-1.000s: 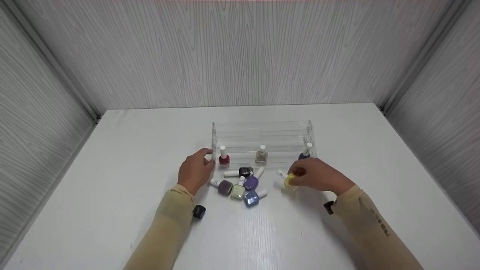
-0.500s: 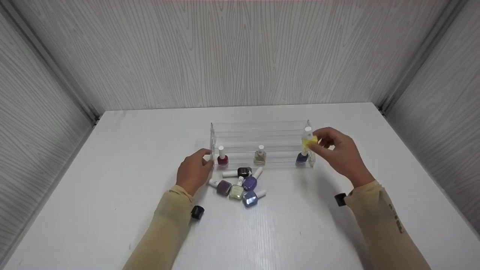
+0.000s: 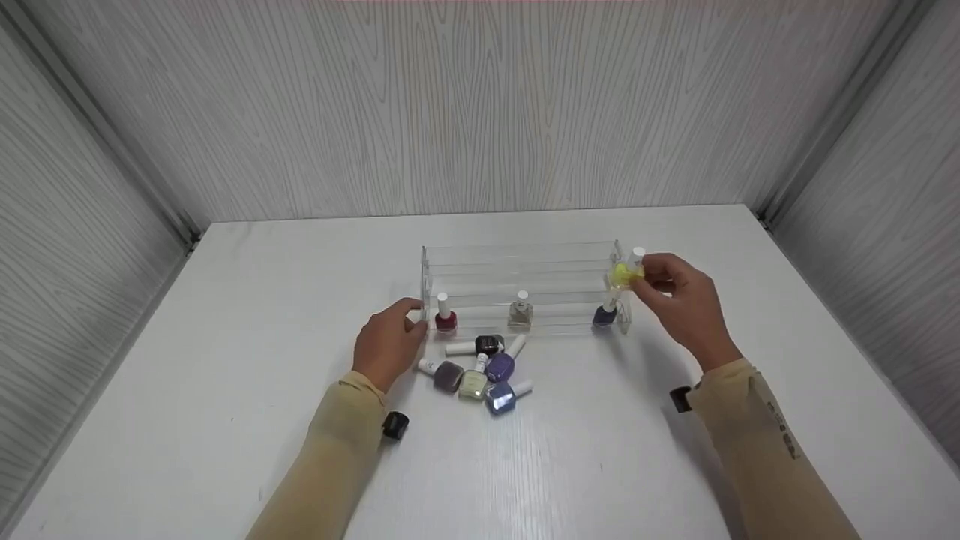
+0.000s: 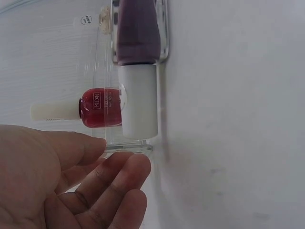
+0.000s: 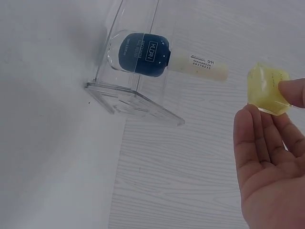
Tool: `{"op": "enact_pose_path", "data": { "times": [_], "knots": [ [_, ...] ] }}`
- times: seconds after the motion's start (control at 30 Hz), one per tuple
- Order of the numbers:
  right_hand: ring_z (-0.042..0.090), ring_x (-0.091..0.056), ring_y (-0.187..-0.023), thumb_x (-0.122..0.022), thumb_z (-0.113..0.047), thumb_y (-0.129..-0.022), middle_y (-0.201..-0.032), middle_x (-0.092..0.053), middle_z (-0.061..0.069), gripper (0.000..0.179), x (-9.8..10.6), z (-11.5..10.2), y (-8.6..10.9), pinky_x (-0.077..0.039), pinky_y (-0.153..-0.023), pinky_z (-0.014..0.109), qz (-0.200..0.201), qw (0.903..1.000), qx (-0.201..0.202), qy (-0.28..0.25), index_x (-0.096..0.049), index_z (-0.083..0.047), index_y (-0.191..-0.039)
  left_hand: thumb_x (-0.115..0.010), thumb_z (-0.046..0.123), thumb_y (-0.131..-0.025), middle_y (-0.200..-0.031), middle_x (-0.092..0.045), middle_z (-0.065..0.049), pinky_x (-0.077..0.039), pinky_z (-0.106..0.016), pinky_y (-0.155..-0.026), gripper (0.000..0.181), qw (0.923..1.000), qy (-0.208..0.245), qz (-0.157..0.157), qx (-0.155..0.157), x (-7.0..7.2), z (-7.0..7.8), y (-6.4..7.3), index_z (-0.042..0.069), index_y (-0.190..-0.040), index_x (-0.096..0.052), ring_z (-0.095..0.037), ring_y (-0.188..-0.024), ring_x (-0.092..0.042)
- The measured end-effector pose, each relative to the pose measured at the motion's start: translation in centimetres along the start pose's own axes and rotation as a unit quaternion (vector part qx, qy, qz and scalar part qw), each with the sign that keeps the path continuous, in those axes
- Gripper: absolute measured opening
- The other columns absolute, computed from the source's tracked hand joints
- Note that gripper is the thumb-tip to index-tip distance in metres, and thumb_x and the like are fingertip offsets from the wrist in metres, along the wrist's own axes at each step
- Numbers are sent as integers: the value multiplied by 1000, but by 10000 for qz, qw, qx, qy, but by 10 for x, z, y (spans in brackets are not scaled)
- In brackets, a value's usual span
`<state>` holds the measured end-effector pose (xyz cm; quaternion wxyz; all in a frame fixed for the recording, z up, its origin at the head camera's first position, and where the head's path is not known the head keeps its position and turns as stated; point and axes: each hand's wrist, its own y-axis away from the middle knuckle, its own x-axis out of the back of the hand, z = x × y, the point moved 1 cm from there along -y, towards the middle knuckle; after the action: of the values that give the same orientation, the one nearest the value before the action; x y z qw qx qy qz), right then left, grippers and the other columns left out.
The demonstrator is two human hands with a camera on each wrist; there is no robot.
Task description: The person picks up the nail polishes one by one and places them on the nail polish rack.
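My right hand (image 3: 686, 304) pinches a yellow nail polish bottle (image 5: 268, 89) between thumb and fingers, above the right end of a clear acrylic rack (image 3: 517, 259). Its white cap points up, slightly tilted. My left hand (image 3: 388, 341) grips the rack's left end panel, thumb on one side and fingers on the other. Along the rack's front tier stand a red nail polish bottle (image 4: 101, 108), a clear beige nail polish bottle (image 3: 520, 313) and a dark blue nail polish bottle (image 5: 143, 54). The blue one is below the yellow bottle.
Several nail polish bottles lie on the white table (image 3: 465, 480) before the rack: a black bottle (image 3: 490, 344), a dark purple bottle (image 3: 448, 376), a pale green bottle (image 3: 473, 385), a violet bottle (image 3: 500, 367) and a light blue bottle (image 3: 500, 398). Wood-grain walls enclose the table.
My right hand has lifted the yellow bottle from the table to the rack's right end and turned it cap-up. It then shifted slightly right. The left hand stayed at the rack.
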<state>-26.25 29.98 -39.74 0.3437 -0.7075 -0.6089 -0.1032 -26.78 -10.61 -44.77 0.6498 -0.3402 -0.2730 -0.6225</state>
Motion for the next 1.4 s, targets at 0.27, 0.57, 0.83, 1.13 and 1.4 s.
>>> {"op": "enact_pose_path", "data": {
  "times": [0.27, 0.57, 0.83, 1.13, 1.4],
  "knots": [
    [12, -63, -103, -73, -25, -99, -113, -70, 7, 29, -2, 2, -3, -49, -88, 15, 169, 9997, -155, -79, -68, -5, -119, -66, 22, -102, -87, -72, -4, -45, -37, -64, 34, 9999, 0, 90, -80, 1, -2, 0, 12, -134, -67, -18, -67, -58],
    [20, -64, -108, -68, -23, -100, -117, -68, 9, 26, -5, 9, -13, -53, -93, 28, 105, 9989, -448, -9, -65, -4, -117, -66, 22, -101, -86, -71, -3, -45, -38, -67, 33, 10000, -16, 84, -38, 0, -3, 0, 13, -133, -68, -20, -70, -59],
    [30, -63, -117, -69, -30, -100, -123, -65, 12, 35, -9, 20, -33, -51, -100, 47, -593, 9962, -553, 326, -64, -6, -125, -67, 22, -101, -85, -72, -2, -45, -38, -67, 33, 9999, -11, 149, -10, 2, -6, 1, 13, -133, -68, -20, -70, -60],
    [27, -60, -105, -73, -33, -98, -117, -67, 11, 37, -17, 23, -45, -49, -86, 42, -1262, 9889, -452, 636, -69, -9, -126, -66, 23, -102, -88, -72, -3, -47, -38, -67, 35, 10000, -48, 61, 34, 5, -10, 8, 13, -136, -66, -19, -70, -60],
    [27, -58, -99, -75, -20, -97, -118, -71, 9, 28, -30, 24, -45, -46, -84, 43, -1522, 9825, 138, 1063, -74, -9, -122, -66, 22, -101, -87, -71, -3, -45, -38, -69, 34, 9999, -53, 70, 59, 5, -9, 10, 14, -134, -67, -20, -73, -60]
  ]
}}
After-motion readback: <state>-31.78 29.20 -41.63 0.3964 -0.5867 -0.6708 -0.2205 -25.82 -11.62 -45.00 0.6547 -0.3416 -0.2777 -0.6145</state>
